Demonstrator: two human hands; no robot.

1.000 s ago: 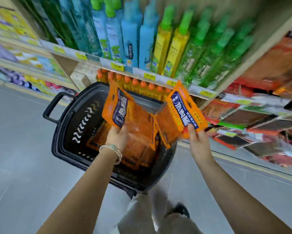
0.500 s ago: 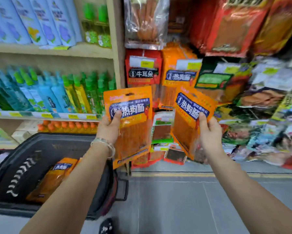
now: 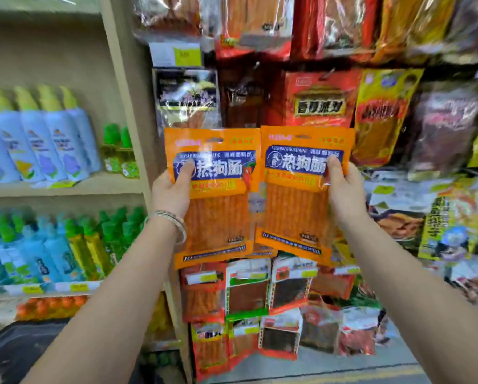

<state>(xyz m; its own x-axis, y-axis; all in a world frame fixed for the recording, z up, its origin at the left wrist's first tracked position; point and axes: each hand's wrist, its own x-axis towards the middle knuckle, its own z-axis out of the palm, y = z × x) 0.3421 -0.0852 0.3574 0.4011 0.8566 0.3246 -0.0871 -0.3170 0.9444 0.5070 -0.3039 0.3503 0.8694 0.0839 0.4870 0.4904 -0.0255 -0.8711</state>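
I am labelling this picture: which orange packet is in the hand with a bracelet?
The left packet, held by the left hand; a silver bracelet sits on that wrist. The right hand, with the right packet, wears none.

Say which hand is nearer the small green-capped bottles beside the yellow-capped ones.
Left. The left hand, gripping a packet, sits right of the green-capped bottles; the right hand is farther right.

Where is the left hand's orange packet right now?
Head view, just left of centre: the left hand holds the orange packet up beside the matching packet in the right hand, before the hanging snack packs.
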